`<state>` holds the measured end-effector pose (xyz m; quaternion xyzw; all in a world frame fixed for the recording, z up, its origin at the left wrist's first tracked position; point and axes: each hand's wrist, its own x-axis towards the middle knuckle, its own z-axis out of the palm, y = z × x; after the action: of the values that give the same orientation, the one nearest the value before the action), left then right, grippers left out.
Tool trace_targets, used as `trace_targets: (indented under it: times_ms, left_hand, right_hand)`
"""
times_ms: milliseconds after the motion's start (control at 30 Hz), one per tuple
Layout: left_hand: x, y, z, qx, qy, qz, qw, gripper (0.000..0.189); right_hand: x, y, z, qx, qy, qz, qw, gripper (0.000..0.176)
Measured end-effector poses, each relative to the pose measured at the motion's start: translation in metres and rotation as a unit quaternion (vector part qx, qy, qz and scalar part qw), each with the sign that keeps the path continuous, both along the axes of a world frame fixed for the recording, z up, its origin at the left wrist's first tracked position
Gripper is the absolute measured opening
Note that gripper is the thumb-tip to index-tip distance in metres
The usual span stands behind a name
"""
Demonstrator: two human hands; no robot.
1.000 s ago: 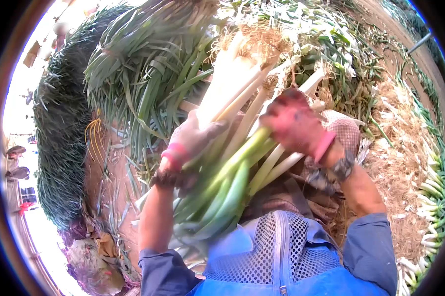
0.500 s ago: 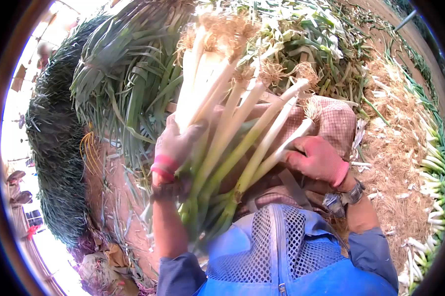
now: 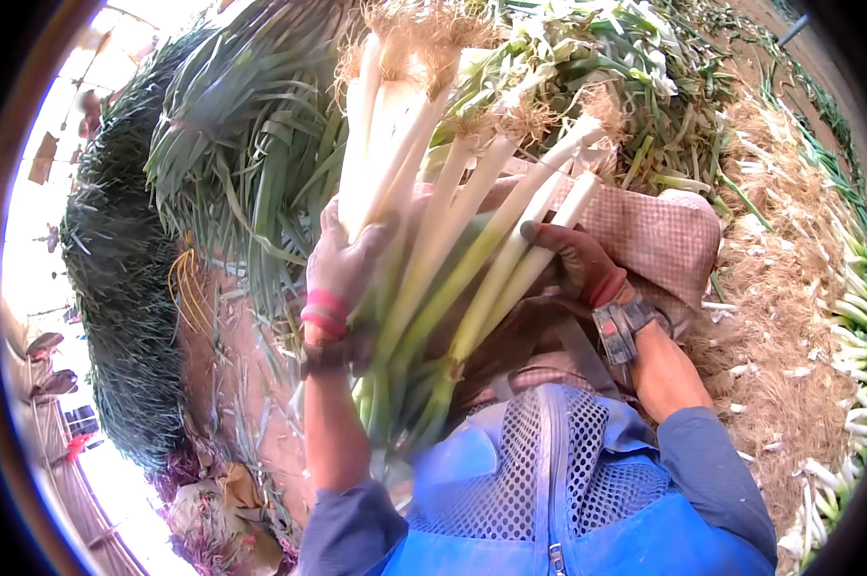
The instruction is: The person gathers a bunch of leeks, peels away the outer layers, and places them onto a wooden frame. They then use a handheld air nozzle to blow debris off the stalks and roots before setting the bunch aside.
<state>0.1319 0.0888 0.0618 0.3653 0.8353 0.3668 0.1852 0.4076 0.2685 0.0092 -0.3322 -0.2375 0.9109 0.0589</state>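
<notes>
Several leeks (image 3: 385, 158) sit clasped in left hand (image 3: 341, 255); right hand (image 3: 585, 266), now higher, pinches one outer leek (image 3: 569, 208), occupying both grips.

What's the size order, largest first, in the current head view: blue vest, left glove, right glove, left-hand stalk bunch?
1. Blue vest
2. Stalk bunch
3. Left glove and right glove: look alike, not ranked

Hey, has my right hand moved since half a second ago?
Yes. Against the row of green-and-white stalks along the right edge, your right hand has shifted left and upward in the view.
</notes>
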Motion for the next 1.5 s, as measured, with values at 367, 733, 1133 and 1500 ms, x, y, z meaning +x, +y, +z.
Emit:
trace_targets:
  times_ms: [367,733,1133,1500]
  left_hand:
    - [0.026,0.024,0.032,-0.133,0.035,0.028,0.99,0.078]
    - [0.061,0.032,0.036,-0.123,0.136,-0.01,0.983,0.083]
    - [0.124,0.042,0.045,-0.16,0.297,-0.052,0.94,0.106]
    - [0.154,0.058,0.008,-0.043,0.3,-0.074,0.95,0.104]
  right_hand:
    - [-0.037,-0.047,0.035,0.399,0.075,0.139,0.903,0.046]
    - [-0.006,-0.008,0.064,0.129,0.11,0.208,0.963,0.046]
    - [0.046,0.005,0.043,0.624,-0.095,0.097,0.77,0.04]
    - [-0.013,-0.001,0.163,0.839,0.007,0.065,0.54,0.039]
